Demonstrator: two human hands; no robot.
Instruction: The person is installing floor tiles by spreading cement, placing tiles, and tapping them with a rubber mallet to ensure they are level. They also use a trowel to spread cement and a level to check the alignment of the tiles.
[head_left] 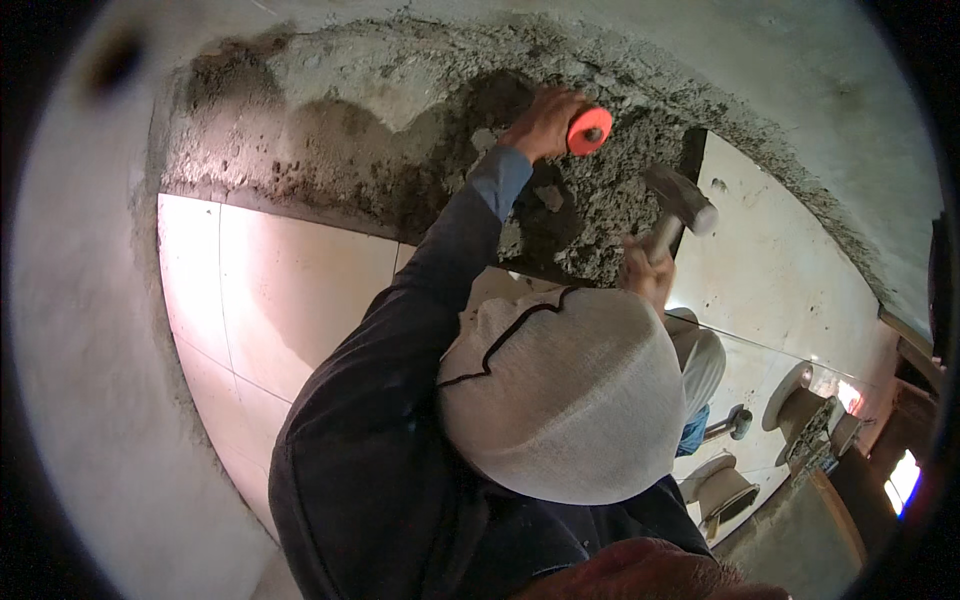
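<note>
My left hand point(545, 122), at the end of a dark sleeve, grips a tool with a red round guard point(589, 130), likely a chisel, over rough broken mortar point(610, 190); its tip is hidden. Lower and to the right, my right hand point(646, 268) is closed on the handle of a hammer point(682, 200), whose head is raised beside the edge of a white tile point(780, 240). A pale cloth-covered rounded shape with a black cord point(565, 410) fills the middle below my hands, covering part of the tiles.
White tiles point(285, 290) run along the left below the mortar strip. Plastered surfaces point(80, 330) border the area. At right are a second hammer-like tool point(738, 424), cylindrical objects point(720, 487) smeared with mortar and a wooden board point(838, 510).
</note>
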